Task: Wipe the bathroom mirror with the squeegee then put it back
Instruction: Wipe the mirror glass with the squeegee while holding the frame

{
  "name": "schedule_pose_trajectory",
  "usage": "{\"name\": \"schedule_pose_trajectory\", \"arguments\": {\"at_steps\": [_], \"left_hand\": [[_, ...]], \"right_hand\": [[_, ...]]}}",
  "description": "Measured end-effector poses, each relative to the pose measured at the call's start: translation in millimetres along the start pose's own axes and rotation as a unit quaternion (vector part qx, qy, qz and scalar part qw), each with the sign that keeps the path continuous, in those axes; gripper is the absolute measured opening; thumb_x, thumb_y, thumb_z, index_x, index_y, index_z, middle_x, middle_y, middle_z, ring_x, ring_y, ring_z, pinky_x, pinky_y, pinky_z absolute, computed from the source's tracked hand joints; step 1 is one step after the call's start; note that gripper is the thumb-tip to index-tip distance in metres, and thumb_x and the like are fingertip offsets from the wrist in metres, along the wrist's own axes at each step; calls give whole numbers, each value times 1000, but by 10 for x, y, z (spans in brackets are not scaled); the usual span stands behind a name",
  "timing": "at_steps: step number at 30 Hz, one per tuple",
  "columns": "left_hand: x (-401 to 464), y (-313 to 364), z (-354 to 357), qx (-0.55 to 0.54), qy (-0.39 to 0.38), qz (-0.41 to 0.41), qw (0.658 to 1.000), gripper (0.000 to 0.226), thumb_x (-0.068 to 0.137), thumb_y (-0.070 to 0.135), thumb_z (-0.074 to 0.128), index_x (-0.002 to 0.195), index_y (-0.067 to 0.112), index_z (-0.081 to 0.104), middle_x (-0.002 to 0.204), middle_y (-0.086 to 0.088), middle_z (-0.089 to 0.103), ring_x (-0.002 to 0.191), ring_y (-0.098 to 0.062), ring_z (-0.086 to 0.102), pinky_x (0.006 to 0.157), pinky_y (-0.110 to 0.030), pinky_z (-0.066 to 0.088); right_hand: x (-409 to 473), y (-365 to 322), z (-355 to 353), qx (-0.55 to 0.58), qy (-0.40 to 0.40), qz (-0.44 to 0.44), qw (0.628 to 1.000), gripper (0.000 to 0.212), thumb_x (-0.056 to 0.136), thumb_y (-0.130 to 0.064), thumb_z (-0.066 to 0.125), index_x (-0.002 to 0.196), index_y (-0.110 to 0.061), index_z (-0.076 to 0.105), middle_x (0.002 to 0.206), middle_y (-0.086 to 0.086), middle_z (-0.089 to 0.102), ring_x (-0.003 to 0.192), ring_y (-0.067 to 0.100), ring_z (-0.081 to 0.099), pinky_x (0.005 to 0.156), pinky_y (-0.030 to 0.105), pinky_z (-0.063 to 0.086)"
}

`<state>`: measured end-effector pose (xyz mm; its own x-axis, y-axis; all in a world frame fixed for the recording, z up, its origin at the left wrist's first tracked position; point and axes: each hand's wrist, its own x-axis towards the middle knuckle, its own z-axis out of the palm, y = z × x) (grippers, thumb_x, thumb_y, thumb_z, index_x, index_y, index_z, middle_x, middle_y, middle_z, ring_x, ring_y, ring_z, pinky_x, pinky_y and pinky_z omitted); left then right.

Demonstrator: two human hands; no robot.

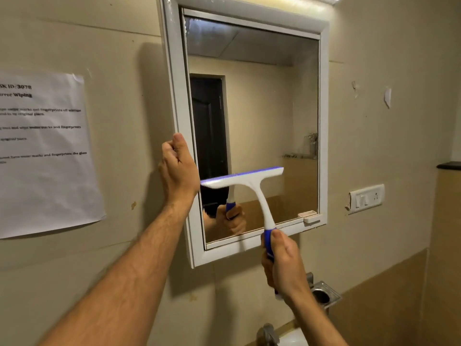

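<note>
The bathroom mirror [264, 116] hangs on the beige wall in a white frame [174, 96]. My left hand [178, 168] grips the frame's left edge about halfway up. My right hand [282, 265] is closed around the blue grip of a white and blue squeegee [245, 181]. Its blade lies nearly level against the lower left part of the glass, tilted up slightly to the right. The glass reflects the squeegee handle and my hand. Smears show near the mirror's top left corner.
A printed paper sheet [42, 151] is taped to the wall at the left. A switch and socket plate [366, 198] sits right of the mirror. Below are a metal holder [324, 294], a tap [269, 333] and a white basin edge [294, 338].
</note>
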<state>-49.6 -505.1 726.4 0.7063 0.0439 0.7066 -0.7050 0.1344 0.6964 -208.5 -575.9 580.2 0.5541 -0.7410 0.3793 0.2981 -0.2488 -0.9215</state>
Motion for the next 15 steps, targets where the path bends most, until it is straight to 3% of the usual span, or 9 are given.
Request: {"name": "schedule_pose_trajectory", "arguments": {"at_steps": [3, 6, 10, 15], "left_hand": [[-12, -3, -3, 3, 4, 11, 1000, 38, 101, 42, 25, 89, 12, 45, 65, 8, 43, 54, 20, 44, 51, 3, 33], [-20, 1, -1, 5, 12, 10, 1000, 37, 100, 43, 25, 91, 13, 46, 66, 11, 43, 55, 8, 46, 49, 2, 32], [-13, 14, 21, -1, 17, 12, 1000, 32, 101, 39, 27, 92, 15, 45, 66, 15, 40, 56, 25, 41, 50, 5, 30], [-5, 3, 36, -12, 20, 17, 1000, 33, 101, 38, 28, 91, 12, 46, 65, 12, 42, 56, 24, 43, 51, 4, 33]], "right_hand": [[362, -430, 82, -9, 20, -54, 998, 41, 99, -44, 30, 79, -16, 52, 57, 0, 43, 43, 8, 39, 43, 22, 35], [730, -1044, 164, -29, 35, -119, 992, 45, 98, -49, 28, 78, -17, 52, 58, -1, 45, 46, 10, 41, 48, 24, 37], [891, -1809, 287, 81, -27, -114, 990, 49, 102, -43, 25, 68, -14, 48, 33, -5, 45, 25, 1, 39, 33, 11, 34], [886, -2008, 402, 92, -57, -114, 988, 53, 101, -41, 25, 60, -14, 44, 28, -5, 44, 21, 1, 38, 30, 8, 30]]}}
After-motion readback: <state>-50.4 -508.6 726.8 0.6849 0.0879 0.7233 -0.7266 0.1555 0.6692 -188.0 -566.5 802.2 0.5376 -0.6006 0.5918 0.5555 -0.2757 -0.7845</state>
